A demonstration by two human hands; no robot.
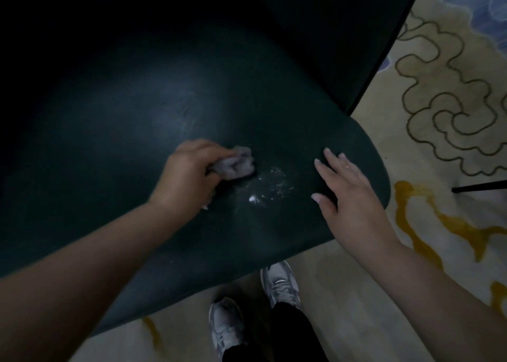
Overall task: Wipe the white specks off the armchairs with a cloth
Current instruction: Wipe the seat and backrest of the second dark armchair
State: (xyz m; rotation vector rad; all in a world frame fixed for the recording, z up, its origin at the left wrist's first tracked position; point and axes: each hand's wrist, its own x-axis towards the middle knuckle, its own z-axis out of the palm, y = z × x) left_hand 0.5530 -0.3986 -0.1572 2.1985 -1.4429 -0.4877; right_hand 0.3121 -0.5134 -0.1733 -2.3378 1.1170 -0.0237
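The left hand [189, 172] grips a bunched cloth [236, 164] on the seat [123, 131], just beside the specks [267, 187] near its right edge; the right hand [348, 194] lies flat, fingers straight. Best sweep the cloth rightward, pressing firmly, gathering rather than scattering them.

— What is carried by the armchair seat [131, 147]?

— A scatter of white specks [267, 187] is seen on the dark green cushion, toward its front right edge. Just left of the specks, a crumpled grey cloth [236, 164] is pressed onto the cushion. 1 flat hand [348, 194] is laid on the cushion just right of the specks.

— And beneath the armchair?

— A pale patterned carpet [428, 92] is spread under it. 2 grey sneakers [279, 282] are planted on the carpet just in front of the seat.
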